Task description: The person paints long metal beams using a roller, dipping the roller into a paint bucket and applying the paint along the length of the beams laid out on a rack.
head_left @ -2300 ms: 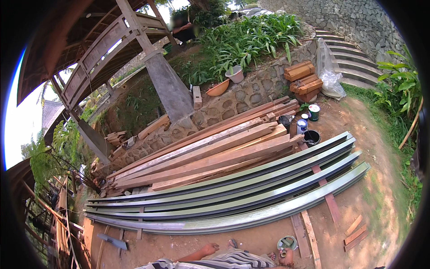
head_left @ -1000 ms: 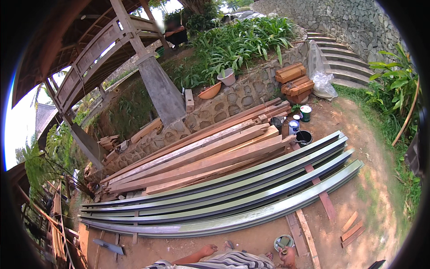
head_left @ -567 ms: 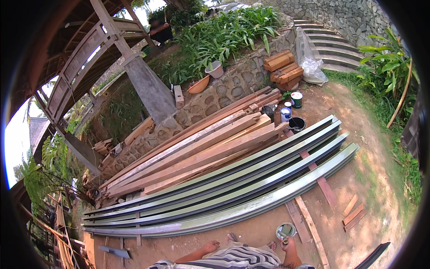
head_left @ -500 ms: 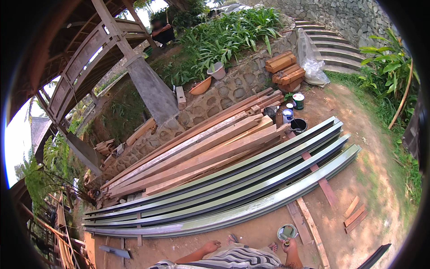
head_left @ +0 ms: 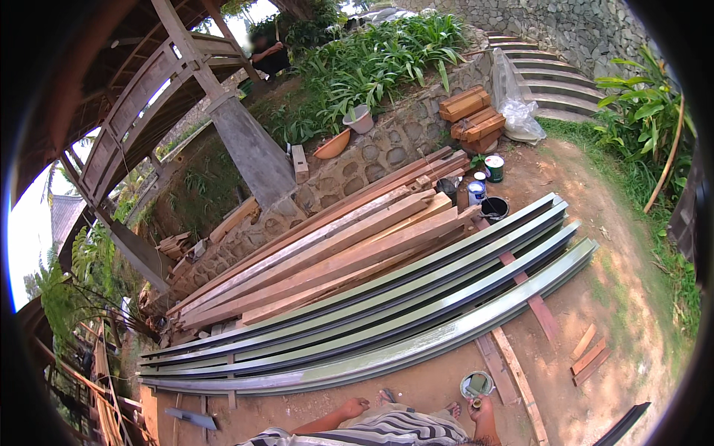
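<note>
While outdoors, earth (head_left: 550,379) beneath green beams (head_left: 446,338)

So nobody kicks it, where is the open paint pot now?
The paint pot is at the head view's lower right, beside wooden planks, beyond the right hand.

I can see bare dirt (head_left: 312,409) between the left hand (head_left: 354,406) and the nearest green beam (head_left: 446,338), so a hand could pass there. Two feet (head_left: 386,396) poke up between the hands. The right hand (head_left: 484,407) has less room: the paint pot (head_left: 462,384) is just ahead, with two boards (head_left: 518,383) on its right. Farther off, long beams leave only thin gaps, and piled wood (head_left: 357,267) crowds behind them.
</note>
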Tool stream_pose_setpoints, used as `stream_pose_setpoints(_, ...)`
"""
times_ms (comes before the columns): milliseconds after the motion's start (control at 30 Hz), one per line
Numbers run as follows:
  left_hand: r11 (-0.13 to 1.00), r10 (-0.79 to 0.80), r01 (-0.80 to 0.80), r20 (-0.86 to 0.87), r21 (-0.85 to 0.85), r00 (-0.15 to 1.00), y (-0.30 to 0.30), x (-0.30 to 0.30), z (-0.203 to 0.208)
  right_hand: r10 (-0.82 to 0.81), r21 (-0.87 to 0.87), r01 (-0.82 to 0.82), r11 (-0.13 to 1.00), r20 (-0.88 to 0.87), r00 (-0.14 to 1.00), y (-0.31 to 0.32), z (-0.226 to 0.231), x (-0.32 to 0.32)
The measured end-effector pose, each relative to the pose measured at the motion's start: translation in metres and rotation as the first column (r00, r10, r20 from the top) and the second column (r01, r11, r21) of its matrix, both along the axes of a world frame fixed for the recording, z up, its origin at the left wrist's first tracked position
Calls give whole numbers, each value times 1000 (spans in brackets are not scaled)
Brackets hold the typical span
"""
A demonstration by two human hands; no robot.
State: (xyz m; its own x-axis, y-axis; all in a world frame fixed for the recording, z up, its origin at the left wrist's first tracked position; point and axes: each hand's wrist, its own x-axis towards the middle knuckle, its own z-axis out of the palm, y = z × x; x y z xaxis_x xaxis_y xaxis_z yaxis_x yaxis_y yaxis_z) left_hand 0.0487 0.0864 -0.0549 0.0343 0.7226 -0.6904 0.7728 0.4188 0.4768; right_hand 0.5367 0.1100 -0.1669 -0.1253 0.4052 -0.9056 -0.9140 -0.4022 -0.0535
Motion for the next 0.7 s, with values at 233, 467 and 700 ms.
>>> stream_pose_setpoints(233,997,-3,3,-2,-79,1000,5,8,4,119,99,-120,988,15,993,9,-4,3)
stream_pose_setpoints(467,1000,-17,15,-41,-27,999,14,18,19,49,101,-52,993,36,998,-11,-4,-2)
stream_pose_setpoints(700,996,-82,82,-16,-30,996,8,16,-3,52,54,-54,997,41,998,6,-5,2)
